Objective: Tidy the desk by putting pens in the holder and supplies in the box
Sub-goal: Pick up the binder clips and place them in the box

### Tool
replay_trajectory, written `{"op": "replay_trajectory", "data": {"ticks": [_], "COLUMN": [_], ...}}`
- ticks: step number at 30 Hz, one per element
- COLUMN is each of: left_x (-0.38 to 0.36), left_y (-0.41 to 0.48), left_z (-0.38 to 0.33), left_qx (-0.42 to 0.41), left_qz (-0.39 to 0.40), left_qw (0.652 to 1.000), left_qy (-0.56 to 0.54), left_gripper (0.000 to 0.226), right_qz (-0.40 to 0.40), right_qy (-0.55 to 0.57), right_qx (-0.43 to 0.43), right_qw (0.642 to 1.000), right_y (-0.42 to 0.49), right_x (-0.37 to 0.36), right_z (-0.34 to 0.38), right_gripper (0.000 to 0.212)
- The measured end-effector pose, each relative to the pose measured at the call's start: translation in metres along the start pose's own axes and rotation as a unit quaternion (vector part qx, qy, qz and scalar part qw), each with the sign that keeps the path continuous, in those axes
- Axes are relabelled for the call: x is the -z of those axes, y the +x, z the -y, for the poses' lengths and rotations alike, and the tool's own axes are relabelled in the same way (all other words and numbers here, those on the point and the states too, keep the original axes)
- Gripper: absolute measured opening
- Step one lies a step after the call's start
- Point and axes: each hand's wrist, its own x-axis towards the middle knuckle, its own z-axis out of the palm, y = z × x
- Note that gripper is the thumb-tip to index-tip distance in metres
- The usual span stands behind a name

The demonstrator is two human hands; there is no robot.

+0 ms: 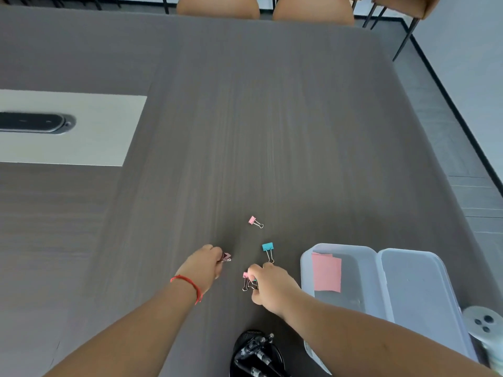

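1. while the pen holder [257, 355] at the near edge of the worktop [245, 131] already bristles with pens, the step in hand looks like the gathering of binder clips for the box [381, 281].
2. left hand [202, 268], with a red string at the wrist, has its grip pinched on a pink clip [225, 257] just off or on the worktop; i cannot tell which.
3. right hand [272, 288] has its grip clenched round a small bunch of clips [248, 281], a pink one and a green one showing, wire handles hanging down.
4. two clips lie loose: a blue clip [268, 250] just beyond the right fingertips, and another pink clip [254, 221] farther toward the middle of the worktop, apart from both hands.
5. box stands open toward the near right corner, lid folded out to the right, pink sticky notes [326, 273] lying inside.
6. next, i judge, the blue clip wants picking up by its handle without dropping the bunch, or else both hands carry their loads over the box's left wall and let go.
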Motion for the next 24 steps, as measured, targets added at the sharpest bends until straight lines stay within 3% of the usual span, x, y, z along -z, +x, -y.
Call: {"op": "replay_trajectory", "data": {"ticks": [6,11,14,17,20,24], "left_x": [0.006,0.029,0.057,0.076,0.066,0.021], "left_y": [-0.013,-0.027,-0.03,-0.031,-0.028,-0.016], "left_z": [-0.001,-0.023,-0.061,-0.121,-0.187,-0.257], "left_qx": [0.036,0.041,-0.009,-0.107,-0.191,-0.227], "left_qz": [-0.025,-0.061,-0.081,-0.06,0.011,0.144], "left_qw": [0.997,0.988,0.982,0.981,0.979,0.947], "left_qy": [-0.062,-0.138,-0.17,-0.153,-0.071,0.174], "left_gripper": [0.016,0.016,0.028,0.013,0.023,0.02], "right_qz": [-0.027,-0.075,-0.131,-0.174,-0.126,-0.025], "right_qy": [0.075,0.118,0.159,0.206,0.199,0.105], "right_qx": [-0.038,-0.003,0.008,-0.065,-0.167,-0.202], "right_qw": [0.996,0.99,0.978,0.961,0.957,0.973], "right_y": [-0.005,-0.03,-0.069,-0.109,-0.134,-0.137], "right_x": [0.002,0.034,0.076,0.103,0.087,0.027], "right_z": [-0.002,0.014,0.003,-0.041,-0.082,-0.111], "right_gripper": [0.027,0.019,0.017,0.018,0.021,0.033]}}
